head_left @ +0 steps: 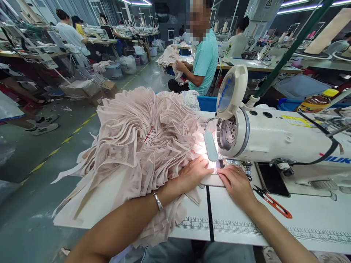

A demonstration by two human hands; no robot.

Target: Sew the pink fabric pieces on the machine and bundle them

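Observation:
A white sewing machine (274, 135) stands on the white table (301, 226), its lamp lit over the needle area. My left hand (193, 171) lies flat, fingers stretched, on a pale pink fabric piece (212, 179) just left of the needle. My right hand (237, 182) rests flat on the same piece to the right of it, fingers extended toward the presser foot. A silver bracelet sits on my left wrist. A big heap of pale pink fabric pieces (137, 146) is piled on the table to the left, touching my left forearm.
Orange-handled thread snips (274, 202) lie right of my right hand. Printed rulers run along the table's front edge. A person in a teal shirt (204, 62) sits ahead handling fabric; others work at far tables. A yellow-marked aisle runs along the left.

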